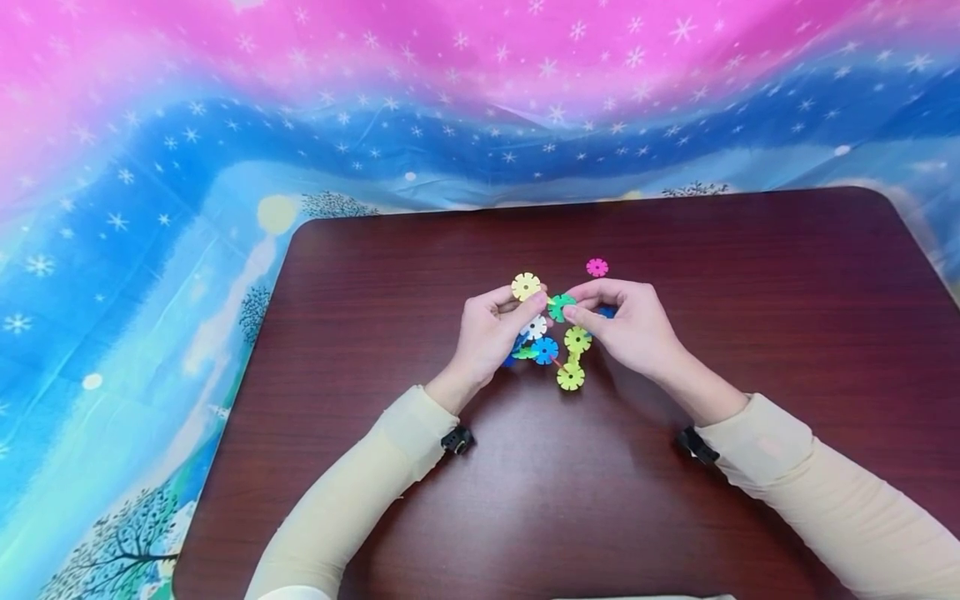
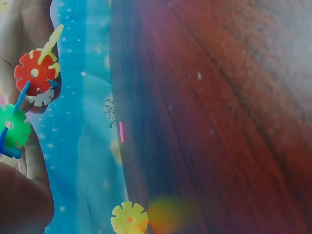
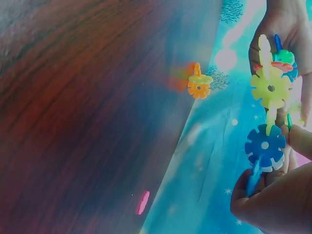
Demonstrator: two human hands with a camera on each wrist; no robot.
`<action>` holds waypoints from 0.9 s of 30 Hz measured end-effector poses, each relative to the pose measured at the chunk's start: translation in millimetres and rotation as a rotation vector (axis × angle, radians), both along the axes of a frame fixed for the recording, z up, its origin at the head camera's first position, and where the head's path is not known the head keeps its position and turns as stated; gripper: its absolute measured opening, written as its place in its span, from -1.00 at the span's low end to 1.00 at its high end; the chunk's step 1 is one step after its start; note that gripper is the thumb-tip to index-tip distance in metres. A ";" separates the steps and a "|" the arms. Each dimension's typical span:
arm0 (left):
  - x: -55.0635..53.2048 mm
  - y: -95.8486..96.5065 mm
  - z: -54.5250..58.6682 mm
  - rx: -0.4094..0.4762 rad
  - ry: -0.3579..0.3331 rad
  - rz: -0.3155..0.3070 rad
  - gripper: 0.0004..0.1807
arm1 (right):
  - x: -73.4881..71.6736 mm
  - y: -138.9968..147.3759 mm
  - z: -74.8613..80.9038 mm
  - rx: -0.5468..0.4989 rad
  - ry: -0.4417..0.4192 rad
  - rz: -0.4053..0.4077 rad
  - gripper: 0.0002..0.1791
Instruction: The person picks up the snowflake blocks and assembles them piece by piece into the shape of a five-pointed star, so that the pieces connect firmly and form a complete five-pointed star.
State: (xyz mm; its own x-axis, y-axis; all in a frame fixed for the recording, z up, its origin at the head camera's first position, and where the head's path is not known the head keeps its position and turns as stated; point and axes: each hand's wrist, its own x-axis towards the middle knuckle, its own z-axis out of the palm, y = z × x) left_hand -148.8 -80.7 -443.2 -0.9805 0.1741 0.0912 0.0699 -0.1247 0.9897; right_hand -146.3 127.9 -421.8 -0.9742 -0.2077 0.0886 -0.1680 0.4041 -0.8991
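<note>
Both hands are raised over the table around a linked cluster of notched plastic discs. My left hand (image 1: 483, 337) grips the cluster, its thumb lying by a pale yellow disc (image 1: 526, 287). A white disc (image 1: 535, 327) and a blue disc (image 1: 545, 351) sit below that thumb. Thumb and fingers of my right hand (image 1: 633, 325) pinch at a green disc (image 1: 561, 307). Yellow-green discs (image 1: 570, 377) hang on the near side. In the left wrist view a red disc (image 2: 34, 73) shows among the joined pieces. Another blue disc (image 3: 264, 145) appears by the right fingers.
A loose pink disc (image 1: 597, 267) lies on the dark wooden table (image 1: 375, 275) beyond the right hand. Joined orange and yellow discs (image 3: 199, 88) rest near the far edge in the right wrist view. A snowflake-patterned cloth (image 1: 450, 108) hangs behind the table.
</note>
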 end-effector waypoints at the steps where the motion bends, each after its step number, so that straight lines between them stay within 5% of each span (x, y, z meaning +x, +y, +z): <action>1: 0.0 0.3 0.0 -0.003 0.005 -0.005 -0.69 | 0.0 0.5 0.3 0.003 0.000 -0.003 -0.76; 6: -1.1 0.6 0.6 0.015 0.001 -0.034 -0.66 | -1.6 1.4 2.4 0.009 -0.007 -0.012 -0.76; 13: -8.3 -10.9 3.3 0.060 -0.067 0.050 -0.63 | -12.7 1.0 3.7 -0.004 -0.013 0.040 -0.63; 15: -12.1 -20.2 5.4 0.108 -0.090 0.080 -0.61 | -17.2 0.6 4.2 -0.006 -0.013 0.036 -0.61; 22: -22.1 -66.4 8.2 0.063 -0.090 0.279 -0.69 | -39.8 -5.6 1.3 0.029 -0.042 0.011 -0.61; 27: -25.2 -99.8 6.3 0.106 -0.124 0.311 -0.62 | -58.0 -15.0 -4.7 0.137 -0.037 0.070 -0.64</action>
State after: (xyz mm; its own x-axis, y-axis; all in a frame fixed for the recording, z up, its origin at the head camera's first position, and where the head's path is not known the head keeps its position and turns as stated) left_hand -174.0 -180.5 -436.9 -0.9898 -0.1392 -0.0300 0.0011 -0.2184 0.9759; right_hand -204.2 112.9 -426.5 -0.9590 -0.2828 0.0189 -0.1676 0.5118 -0.8426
